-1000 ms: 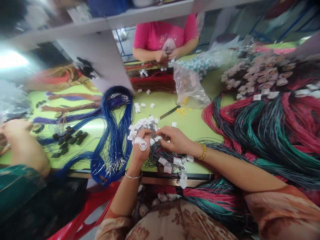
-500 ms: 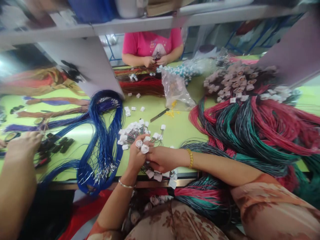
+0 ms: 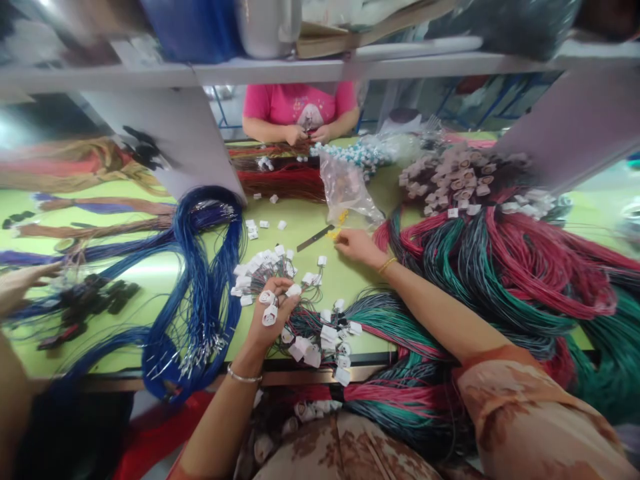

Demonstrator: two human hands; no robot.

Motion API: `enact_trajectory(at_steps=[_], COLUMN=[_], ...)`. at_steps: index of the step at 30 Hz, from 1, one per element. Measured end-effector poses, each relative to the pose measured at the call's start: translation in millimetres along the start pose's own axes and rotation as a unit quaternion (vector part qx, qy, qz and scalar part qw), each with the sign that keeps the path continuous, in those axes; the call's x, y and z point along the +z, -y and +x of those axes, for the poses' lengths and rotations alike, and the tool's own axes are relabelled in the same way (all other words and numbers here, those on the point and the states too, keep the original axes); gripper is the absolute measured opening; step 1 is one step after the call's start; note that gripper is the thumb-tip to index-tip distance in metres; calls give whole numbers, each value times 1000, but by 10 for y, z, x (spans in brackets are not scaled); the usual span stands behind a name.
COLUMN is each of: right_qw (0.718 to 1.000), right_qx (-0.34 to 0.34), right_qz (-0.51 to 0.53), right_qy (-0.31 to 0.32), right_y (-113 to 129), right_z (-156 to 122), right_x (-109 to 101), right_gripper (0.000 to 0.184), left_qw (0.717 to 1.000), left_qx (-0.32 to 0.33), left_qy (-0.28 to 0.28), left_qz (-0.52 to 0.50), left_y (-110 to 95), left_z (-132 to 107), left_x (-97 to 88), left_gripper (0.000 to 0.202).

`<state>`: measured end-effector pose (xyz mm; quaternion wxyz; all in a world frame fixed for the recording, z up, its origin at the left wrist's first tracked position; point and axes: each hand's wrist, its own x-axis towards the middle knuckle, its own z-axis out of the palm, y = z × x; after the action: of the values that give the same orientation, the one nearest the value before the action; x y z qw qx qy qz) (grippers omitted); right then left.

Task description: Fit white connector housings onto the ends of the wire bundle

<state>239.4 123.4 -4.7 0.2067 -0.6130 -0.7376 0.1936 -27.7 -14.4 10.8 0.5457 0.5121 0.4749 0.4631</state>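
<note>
My left hand [image 3: 274, 310] is closed around white wire connectors [image 3: 270, 315]; two of them stick out over the back of the hand, and another connector [image 3: 293, 291] sits at the fingertips. Beyond it lies a cluster of white connectors [image 3: 260, 265] on thin dark wires. My right hand [image 3: 361, 248] reaches forward, fingertips pinched together at the small yellow pieces [image 3: 332, 233] on the green tabletop. What lies between those tips is mostly hidden. A knife-like blade [image 3: 311, 239] is just left of the yellow pieces, and a clear plastic bag [image 3: 345, 190] lies behind them.
Blue wire bundles [image 3: 200, 267] lie left; red, black and green bundles [image 3: 540, 267] fill the right. A co-worker's hand [image 3: 25, 287] is at far left near black connectors [image 3: 95, 300]. Opposite, a person in a pink shirt [image 3: 300, 110] works beneath a shelf [image 3: 280, 72].
My right hand has left my left hand and moved forward to the yellow pieces. My left hand keeps hold of the connectors. The co-worker's hand at the left has shifted left.
</note>
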Motion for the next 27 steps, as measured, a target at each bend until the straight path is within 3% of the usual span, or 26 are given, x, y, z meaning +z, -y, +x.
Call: enact_trajectory(at_steps=[6, 8, 10, 12, 15, 18, 21, 27], right_qw=[997, 982, 937, 871, 804, 755, 733, 722], right_qx=[16, 28, 41, 52, 75, 106, 119, 118], right_qz=[80, 185, 345, 485, 578, 626, 641, 647], right_qy=[-17, -6, 24, 64, 120, 165, 195, 213], right_y=[-13, 71, 219, 413, 702, 887, 955, 979], right_z=[-9, -58, -133, -228, -370, -481, -561, -649], right_x=[52, 62, 71, 72, 76, 105, 142, 147], right_gripper=[9, 11, 17, 28, 39, 35, 34, 33], left_qw=[998, 997, 996, 995, 994, 994, 993, 992], left_qx=[5, 11, 10, 4, -4, -4, -1, -11], left_qy=[-25, -39, -46, -52, -58, -57, -59, -72], left_qz=[-51, -68, -81, -90, -90, -90, -103, -101], left_y=[55, 78, 104, 126, 136, 128, 125, 115], left_z=[9, 13, 14, 9, -6, -17, -17, -7], left_x=[-14, -19, -31, -47, -62, -58, -48, -42], left_gripper=[31, 31, 32, 34, 35, 34, 33, 36])
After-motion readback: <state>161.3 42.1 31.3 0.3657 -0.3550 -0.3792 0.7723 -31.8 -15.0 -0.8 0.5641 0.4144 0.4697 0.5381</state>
